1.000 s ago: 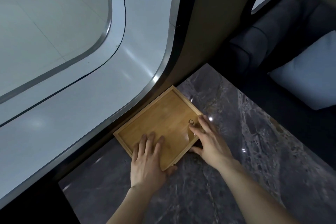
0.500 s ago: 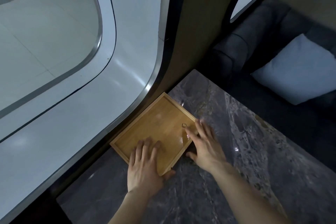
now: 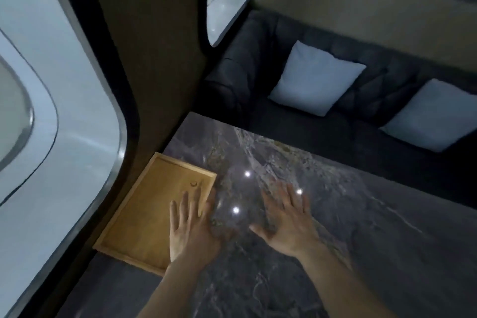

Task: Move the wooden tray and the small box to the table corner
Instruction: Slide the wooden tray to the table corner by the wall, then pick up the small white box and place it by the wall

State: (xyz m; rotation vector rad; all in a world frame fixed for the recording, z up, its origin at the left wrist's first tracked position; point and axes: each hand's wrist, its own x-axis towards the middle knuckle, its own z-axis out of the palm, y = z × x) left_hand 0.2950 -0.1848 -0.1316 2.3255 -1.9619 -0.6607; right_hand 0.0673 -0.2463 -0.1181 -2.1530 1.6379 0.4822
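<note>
The wooden tray [image 3: 144, 212] lies flat on the dark marble table [image 3: 361, 240], pushed against the wall at the table's left edge. A small ring-like mark [image 3: 193, 183] shows near the tray's far right corner. My left hand [image 3: 192, 227] is spread flat, fingers apart, over the tray's right rim. My right hand [image 3: 286, 219] hovers open over bare marble to the right of the tray, touching nothing. No small box is in view.
A brown wall panel [image 3: 144, 59] and curved window frame [image 3: 85, 137] border the table on the left. Beyond the table's far edge stands a dark sofa [image 3: 258, 59] with two pale cushions [image 3: 316, 80]. Three light reflections dot the marble.
My right hand has come off the tray's right edge and moved right over the marble. My left hand has shifted toward the tray's right rim. The view has swung to the right.
</note>
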